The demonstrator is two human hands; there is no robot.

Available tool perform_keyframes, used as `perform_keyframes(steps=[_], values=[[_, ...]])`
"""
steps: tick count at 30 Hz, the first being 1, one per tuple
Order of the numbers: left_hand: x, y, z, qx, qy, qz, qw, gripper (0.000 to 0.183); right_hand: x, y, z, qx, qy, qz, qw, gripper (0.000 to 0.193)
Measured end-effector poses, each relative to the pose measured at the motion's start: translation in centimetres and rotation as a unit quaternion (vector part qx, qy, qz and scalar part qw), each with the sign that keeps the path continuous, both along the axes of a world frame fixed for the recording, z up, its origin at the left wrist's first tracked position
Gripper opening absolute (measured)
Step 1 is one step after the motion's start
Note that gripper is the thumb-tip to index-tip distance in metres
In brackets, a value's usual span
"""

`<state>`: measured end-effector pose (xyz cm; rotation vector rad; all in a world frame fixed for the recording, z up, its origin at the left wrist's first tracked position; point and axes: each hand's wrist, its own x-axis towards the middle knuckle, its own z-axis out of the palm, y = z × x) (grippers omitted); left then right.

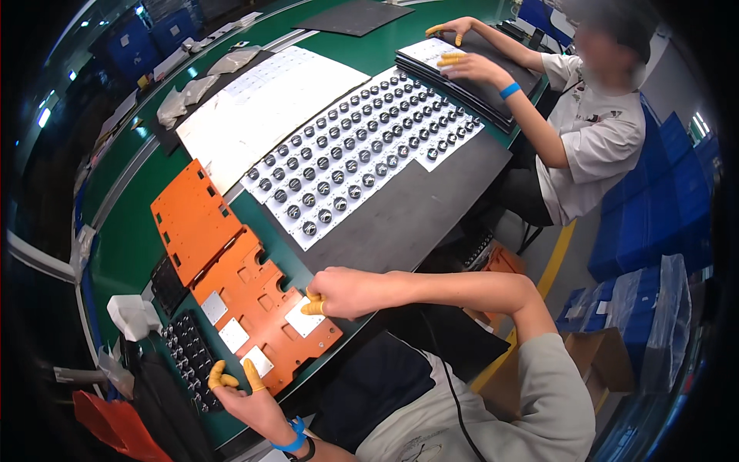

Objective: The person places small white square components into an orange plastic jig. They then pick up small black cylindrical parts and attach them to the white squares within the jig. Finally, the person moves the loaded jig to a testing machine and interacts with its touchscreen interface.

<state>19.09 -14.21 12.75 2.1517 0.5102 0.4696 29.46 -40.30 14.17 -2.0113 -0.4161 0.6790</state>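
Note:
An orange tray (239, 269) with slots and cutouts lies in front of me. On it are small white square plates, among them one (215, 307) toward the far left and another (233, 336) below it. At the tray's right end, my right hand (350, 292) pinches the edge of a white square plate (305, 319) with yellow-covered fingertips. My left hand (245, 396), also in yellow finger covers, has its fingers apart at the near edge of another white square plate (257, 361). One of its fingertips appears to touch that plate.
A black tray of round dark parts (188, 354) stands left of the orange one. Beyond are white sheets with rows of black round parts (362, 146), a large white board (262, 100) and a grey mat (416, 208). A co-worker's hands (466, 65) handle stacked panels at far right.

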Motion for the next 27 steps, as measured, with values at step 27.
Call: perform_keyframes(steps=[27], values=[[4.1, -7.0, 0.4, 0.325, -0.002, -0.314, 0.892, 0.112, 0.8, 0.1, -1.4, 0.067, 0.051, -0.024, 0.996, 0.030]])
